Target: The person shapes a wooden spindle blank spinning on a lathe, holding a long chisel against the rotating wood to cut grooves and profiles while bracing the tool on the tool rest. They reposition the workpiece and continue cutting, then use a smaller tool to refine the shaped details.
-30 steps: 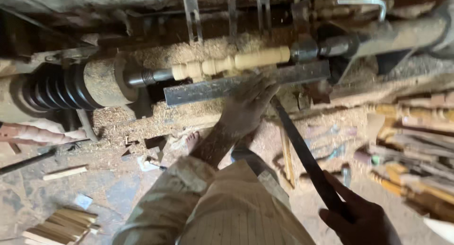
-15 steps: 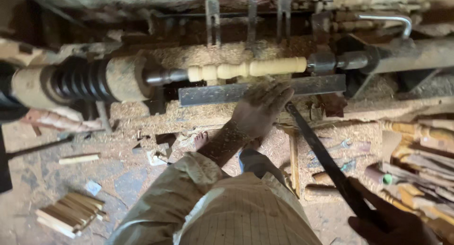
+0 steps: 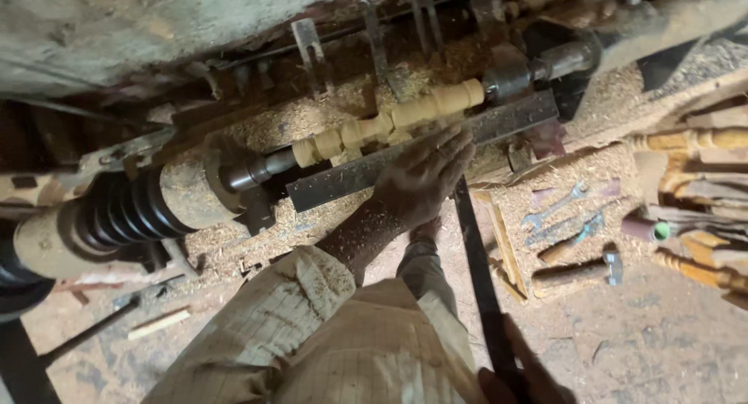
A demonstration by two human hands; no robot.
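Here left hand (image 3: 425,178) flat open on tool rest (image 3: 366,170); right hand (image 3: 518,384) seemingly gripping long chisel (image 3: 477,271)

Head view, steeply down, near lathe (image 3: 156,209)

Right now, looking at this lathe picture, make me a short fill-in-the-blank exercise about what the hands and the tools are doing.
1. The left hand lies on the flat metal ____ that runs just below the turned wooden spindle.
2. The right hand grips the lower end of a long dark ____, whose other end reaches up to that bar.
3. The floor under the lathe is strewn with pale ____.
4. To the right, two ____ lie on the floor beside a hammer.

Missing words: bar; tool; sawdust; spanners
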